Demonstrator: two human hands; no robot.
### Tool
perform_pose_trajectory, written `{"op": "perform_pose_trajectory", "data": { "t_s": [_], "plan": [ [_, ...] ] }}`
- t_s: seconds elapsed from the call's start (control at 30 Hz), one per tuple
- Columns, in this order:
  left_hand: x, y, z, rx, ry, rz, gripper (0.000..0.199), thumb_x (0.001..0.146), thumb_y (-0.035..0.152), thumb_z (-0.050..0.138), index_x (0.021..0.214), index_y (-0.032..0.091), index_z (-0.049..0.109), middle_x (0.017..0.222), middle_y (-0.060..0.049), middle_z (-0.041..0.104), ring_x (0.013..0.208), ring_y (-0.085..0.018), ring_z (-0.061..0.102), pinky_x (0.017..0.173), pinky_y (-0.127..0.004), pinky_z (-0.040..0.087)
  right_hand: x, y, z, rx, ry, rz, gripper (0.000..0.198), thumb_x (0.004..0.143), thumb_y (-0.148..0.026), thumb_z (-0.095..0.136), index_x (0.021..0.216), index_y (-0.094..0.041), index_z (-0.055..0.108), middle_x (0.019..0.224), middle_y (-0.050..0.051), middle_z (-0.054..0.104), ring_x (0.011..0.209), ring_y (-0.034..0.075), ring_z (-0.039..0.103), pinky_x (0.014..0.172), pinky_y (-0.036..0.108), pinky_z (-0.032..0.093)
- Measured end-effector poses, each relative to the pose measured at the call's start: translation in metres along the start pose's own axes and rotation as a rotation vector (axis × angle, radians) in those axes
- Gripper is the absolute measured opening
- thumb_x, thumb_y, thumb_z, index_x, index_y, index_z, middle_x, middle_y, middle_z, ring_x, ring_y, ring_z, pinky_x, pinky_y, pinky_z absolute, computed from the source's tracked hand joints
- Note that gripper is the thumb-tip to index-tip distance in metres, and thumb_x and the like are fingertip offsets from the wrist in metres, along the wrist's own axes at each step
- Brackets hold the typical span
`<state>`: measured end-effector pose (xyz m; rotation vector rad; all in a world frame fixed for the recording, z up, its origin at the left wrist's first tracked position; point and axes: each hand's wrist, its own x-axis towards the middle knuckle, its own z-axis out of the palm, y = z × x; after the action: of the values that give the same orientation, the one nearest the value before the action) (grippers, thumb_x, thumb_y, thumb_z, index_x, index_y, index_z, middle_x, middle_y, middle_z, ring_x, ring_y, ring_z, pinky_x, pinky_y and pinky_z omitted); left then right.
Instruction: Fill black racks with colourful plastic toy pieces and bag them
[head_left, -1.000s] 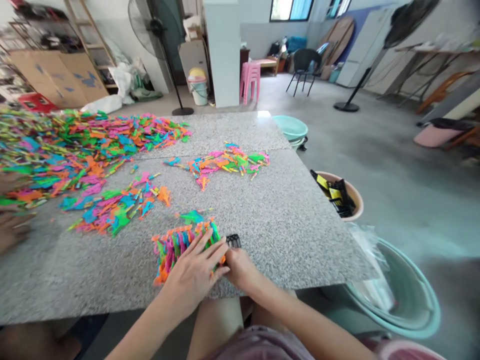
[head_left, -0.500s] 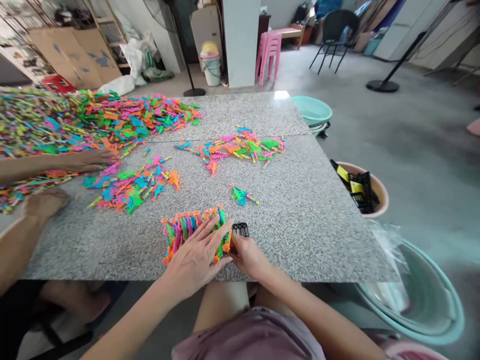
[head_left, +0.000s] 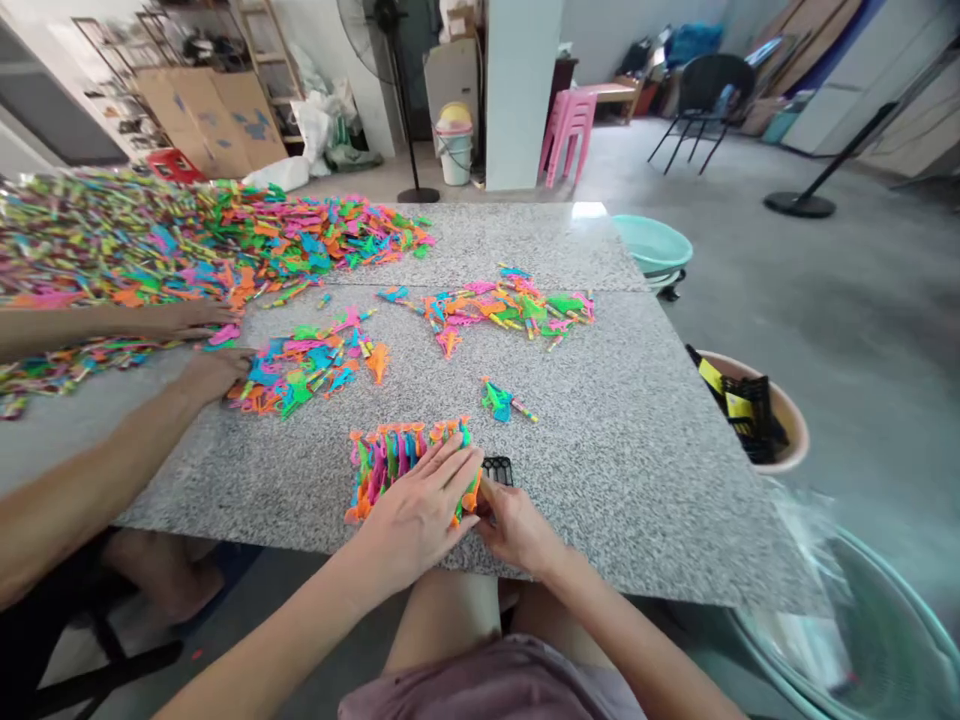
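1. Left hand (head_left: 416, 515) lies flat, fingers spread, on top of a packed row (head_left: 405, 462) of coloured plastic pieces at the near edge of the desk (head_left: 637, 480); grip apart, pressing rather than clasping.
2. Right hand (head_left: 517, 525) sits at the row's right end, fingertips closed on a small black grid piece (head_left: 498, 468) that touches the row.
3. Done, by the look of it: one row gathered and lined up on edge.
4. Left: a loose pair (head_left: 504, 400) just beyond the row, a small heap (head_left: 510, 305) farther back, another heap (head_left: 307, 365) to the left, and a large pile (head_left: 150, 245) at far left.
5. Another person's hand (head_left: 214, 370) rests at the left heap's edge.
6. Judgement: early; most pieces unsorted.
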<state>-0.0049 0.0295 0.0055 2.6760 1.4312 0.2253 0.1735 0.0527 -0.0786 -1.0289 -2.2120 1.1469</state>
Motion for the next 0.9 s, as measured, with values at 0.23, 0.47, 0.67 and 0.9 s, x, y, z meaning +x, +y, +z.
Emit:
{"op": "perform_pose_trajectory", "data": {
  "t_s": [0.23,0.47,0.67,0.9],
  "plan": [
    [-0.003,0.001,0.002,-0.1,-0.001,-0.039,0.082,0.084,0.012,0.056,0.153,0.014,0.012,0.154,-0.016,0.039,0.147,-0.026,0.029,0.118,-0.043,0.034,-0.016,-0.031,-0.007,-0.017,0.282,0.004,0.069,0.073,-0.017,0.058,0.138,-0.017,0.033,0.13,0.017,0.053,0.111,0.026,0.059,0.089,0.041,0.055],
    [-0.004,0.002,0.007,-0.161,0.04,-0.053,0.087,0.079,0.009,0.052,0.154,0.01,0.007,0.155,-0.021,0.035,0.147,-0.027,0.028,0.118,-0.046,0.034,-0.013,-0.026,0.012,0.062,0.397,-0.099,0.065,0.075,-0.016,0.054,0.139,-0.017,0.038,0.122,0.014,0.06,0.105,0.024,0.065,0.088,0.038,0.058],
    [-0.004,0.002,0.005,-0.18,0.05,-0.04,0.093,0.072,0.001,0.049,0.155,0.012,0.007,0.157,-0.018,0.034,0.148,-0.026,0.026,0.118,-0.046,0.034,-0.018,-0.02,0.022,-0.056,0.364,-0.129,0.087,0.075,-0.008,0.048,0.155,-0.019,0.013,0.145,0.016,0.048,0.129,0.028,0.054,0.101,0.045,0.052],
    [-0.001,0.001,0.0,-0.078,0.05,0.028,0.046,0.086,0.023,0.068,0.13,0.018,0.054,0.152,-0.016,0.042,0.146,-0.033,0.029,0.114,-0.051,0.039,-0.036,-0.009,0.059,-0.233,0.266,-0.107,0.111,0.064,-0.002,0.049,0.155,-0.009,-0.015,0.163,0.022,-0.002,0.151,0.036,0.005,0.114,0.062,0.031]
  ]
}}
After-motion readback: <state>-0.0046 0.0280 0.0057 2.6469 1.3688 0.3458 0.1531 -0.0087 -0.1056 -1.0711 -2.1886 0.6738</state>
